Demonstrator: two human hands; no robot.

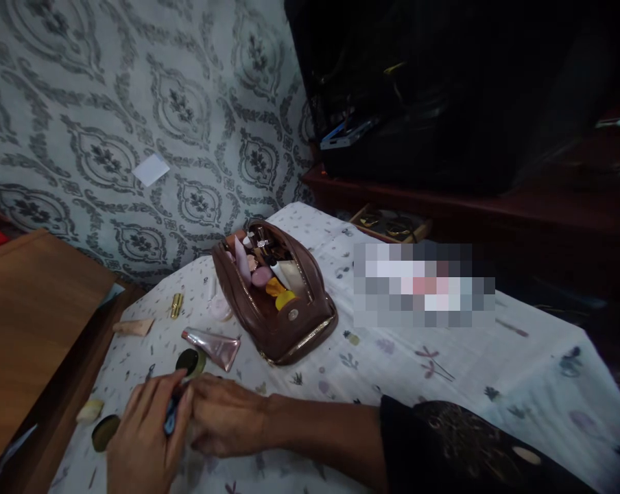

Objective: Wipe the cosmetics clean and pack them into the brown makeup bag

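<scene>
My left hand [145,432] and my right hand [230,415] meet low in the head view, above the cloth. A small dark-blue object [171,415] shows in my left hand's grip; its kind is unclear. My right hand is closed against the left, its fingertips hidden. Just beyond them lie a round dark-green container [191,361] and a pinkish tube [215,348]. A second round dark-green piece [105,432] and a pale yellowish item [90,410] are left of my left hand. Farther off, a brown makeup bag [289,339] stands unzipped, full of cosmetics.
A gold lipstick-like tube [175,306], a beige tube [134,327] and a clear round item [219,308] rest on the patterned cloth [382,370]. Behind are a wooden tray [392,230] and a large dark screen [444,89]. Brown wooden furniture [37,309] borders the left.
</scene>
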